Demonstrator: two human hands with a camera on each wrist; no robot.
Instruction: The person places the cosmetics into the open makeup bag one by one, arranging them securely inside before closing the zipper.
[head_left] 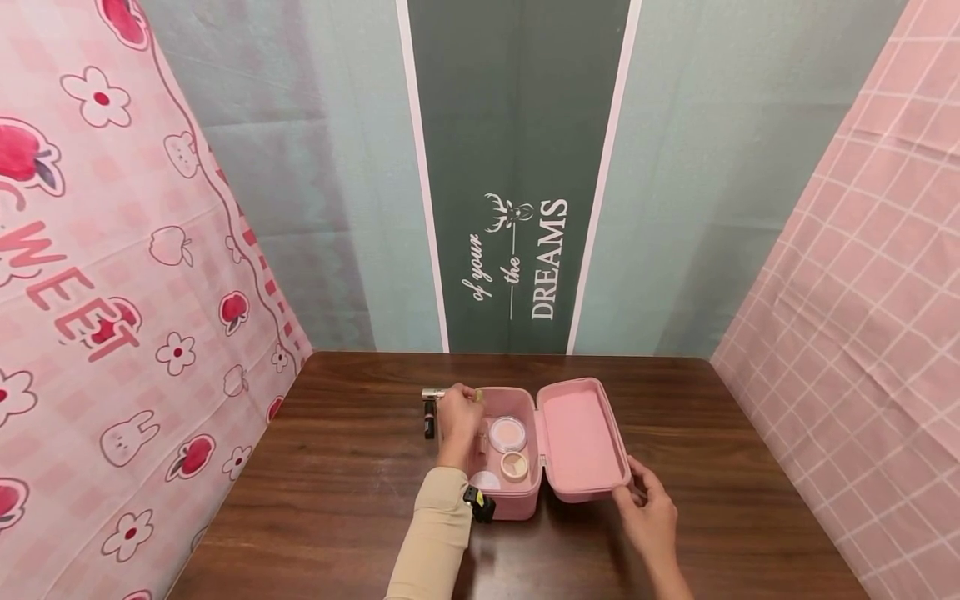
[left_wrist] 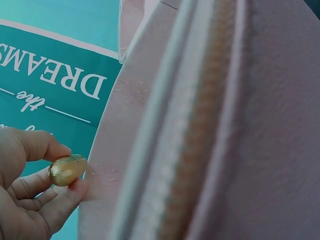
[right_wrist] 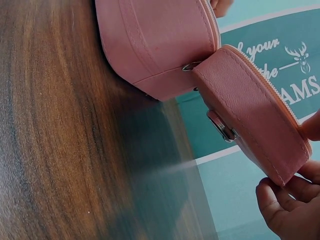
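A pink zippered cosmetic case [head_left: 517,504] stands on the table with its lid [head_left: 577,437] swung out to the right. My left hand [head_left: 459,421] is at the case's left side, over its rim. Its thumb and fingers pinch a small shiny gold item [left_wrist: 67,171] with a rounded end. Inside the case lie a round powder compact [head_left: 507,434], a smaller gold-rimmed pot [head_left: 514,466] and a white disc [head_left: 485,481], partly hidden by the left wrist. My right hand [head_left: 648,508] grips the lid's outer near corner, thumb on one side and fingers on the other.
On the table left of the case lie a silver tube [head_left: 432,393] and a black tube [head_left: 429,419] with a pinkish band. A metal buckle [right_wrist: 222,127] sits on the lid's outside. Printed cloths hang behind the wooden table [head_left: 337,483] and on both sides.
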